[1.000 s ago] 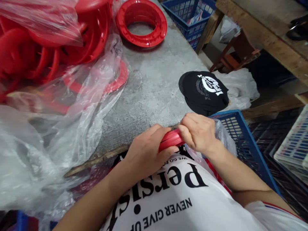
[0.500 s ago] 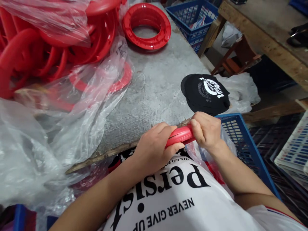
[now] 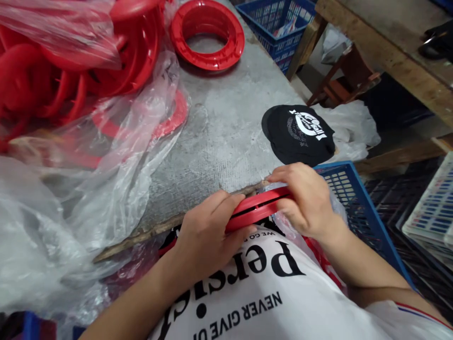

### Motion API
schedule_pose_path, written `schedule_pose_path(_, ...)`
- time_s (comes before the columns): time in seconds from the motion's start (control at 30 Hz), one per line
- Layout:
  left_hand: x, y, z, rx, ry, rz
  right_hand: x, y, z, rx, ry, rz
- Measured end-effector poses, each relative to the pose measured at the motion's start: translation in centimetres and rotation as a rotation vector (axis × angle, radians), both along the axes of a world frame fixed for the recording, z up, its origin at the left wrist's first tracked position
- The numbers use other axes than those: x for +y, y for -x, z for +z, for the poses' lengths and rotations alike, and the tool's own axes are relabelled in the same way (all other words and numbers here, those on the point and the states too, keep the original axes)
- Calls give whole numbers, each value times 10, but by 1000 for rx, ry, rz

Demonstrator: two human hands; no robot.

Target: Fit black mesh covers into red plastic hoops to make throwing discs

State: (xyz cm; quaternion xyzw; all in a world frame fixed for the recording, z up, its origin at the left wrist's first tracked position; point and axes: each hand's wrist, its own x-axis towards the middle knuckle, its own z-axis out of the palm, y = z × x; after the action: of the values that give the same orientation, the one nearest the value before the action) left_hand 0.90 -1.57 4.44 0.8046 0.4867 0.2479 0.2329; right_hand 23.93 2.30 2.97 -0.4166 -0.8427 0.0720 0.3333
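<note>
As the head camera looks down along the wearer's chest, both bare hands meet at the near edge of a grey counter (image 3: pixel 226 132). Between them, just in front of a white shirt (image 3: pixel 244 302) with black lettering, is a curved red plastic piece (image 3: pixel 256 208), seen edge-on, with a dark slit along its side. The left hand (image 3: pixel 208 231) is closed around one end, thumb on the side nearest the body. The right hand (image 3: pixel 306 200) grips the other end, fingers over the far side and thumb on the near side.

Beyond the hands, a black cloth item (image 3: pixel 299 134) with white print lies at the counter's right edge. Farther back stands a thick red ring (image 3: pixel 233 40). To the left, red plastic parts (image 3: pixel 136 66) are heaped, partly under clear plastic sheeting (image 3: pixel 116 189), which also covers part of a flat red ring (image 3: pixel 179 113). A blue crate (image 3: pixel 378 226) sits beside the right forearm.
</note>
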Motion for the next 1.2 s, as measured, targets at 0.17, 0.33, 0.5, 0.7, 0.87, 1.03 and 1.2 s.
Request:
schedule_pose_path(0.17, 1, -7, -8, 5, 16, -2, 4, 21, 3, -252, -145, -1)
schedule_pose_path(0.33, 8, -12, -12, -14, 60, 6, 13, 23, -11, -218, -136, -42)
schedule_pose_path(0.5, 13, -3, -19, -42, 181, -25, 25, -9, -23, -21, 15, -78)
schedule_pose_path(0.7, 8, 16, -55, -269, 285, 31, 38, -64, -55, 446, 186, -401)
schedule_pose_path(0.87, 13, 20, -32, -332, 147, 65, 40, -49, -65, 684, 200, -451)
schedule_pose_path(1.03, 11, 31, -14, -167, 195, 58, 32, -29, -105, 789, 355, -582)
schedule_pose_path(1.2, 1, 35, -39, -166, 213, 134, 29, -37, -141, 854, 421, -770)
